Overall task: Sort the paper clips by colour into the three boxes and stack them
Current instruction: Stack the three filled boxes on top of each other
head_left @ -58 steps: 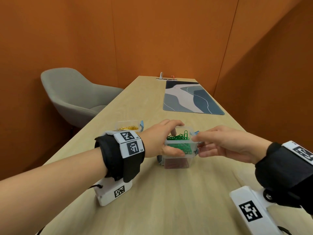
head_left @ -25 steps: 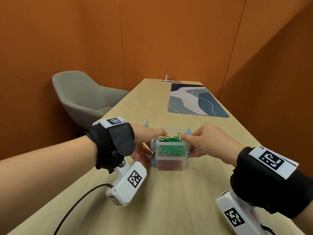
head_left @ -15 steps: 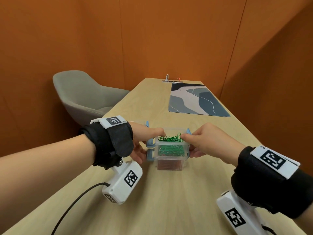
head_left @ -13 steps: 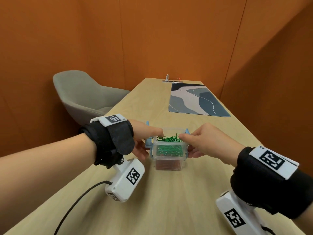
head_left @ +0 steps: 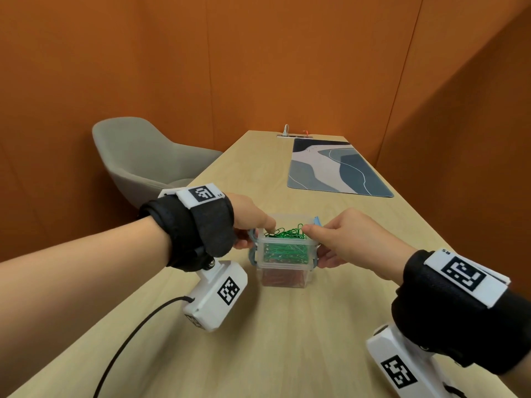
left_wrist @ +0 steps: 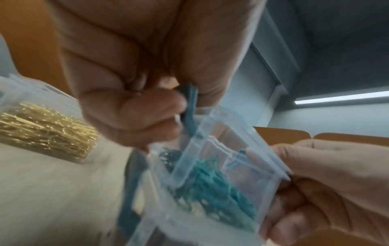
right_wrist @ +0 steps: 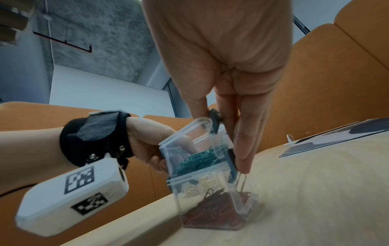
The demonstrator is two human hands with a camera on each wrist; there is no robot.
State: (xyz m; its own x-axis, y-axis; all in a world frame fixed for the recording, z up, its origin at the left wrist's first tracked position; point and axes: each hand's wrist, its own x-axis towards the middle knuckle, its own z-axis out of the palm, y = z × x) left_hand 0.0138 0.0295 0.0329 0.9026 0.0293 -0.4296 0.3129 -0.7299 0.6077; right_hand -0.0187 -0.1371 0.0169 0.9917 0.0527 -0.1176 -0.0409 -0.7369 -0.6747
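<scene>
the box of green clips (head_left: 285,247) sat on top of the box of red clips (head_left: 284,278) on the bench (head_left: 287,340), near its middle, between both hands. the left hand (head_left: 249,222) held the green box at its left side, fingers curled about a blue side latch (left_wrist: 190,106), with one fingertip at the rim. the right hand (head_left: 342,239) held the right side, thumb at the rim and fingers down the wall over the other latch (right_wrist: 214,119).

change noted: a couple of seconds before, the left hand lay across the top of the green box and the box of gold clips (left_wrist: 45,131) showed beside the left wrist in the head view; at this inspection both hands had settled to the two sides at the latches, and the stack had stayed in place. the gold box was out of sight in the head view (hidden behind the left wrist) but appeared in the left wrist view, standing on the bench apart from the stack.

judgement: two of three boxes were stacked; clipping them together looked to be in hand, and the gold box remained to be added.

writing: the right wrist marker (head_left: 465,275) bore "rs" beside its square code; the left wrist marker (head_left: 201,193) had small letters too small to read. no brand was legible on the boxes.
</scene>
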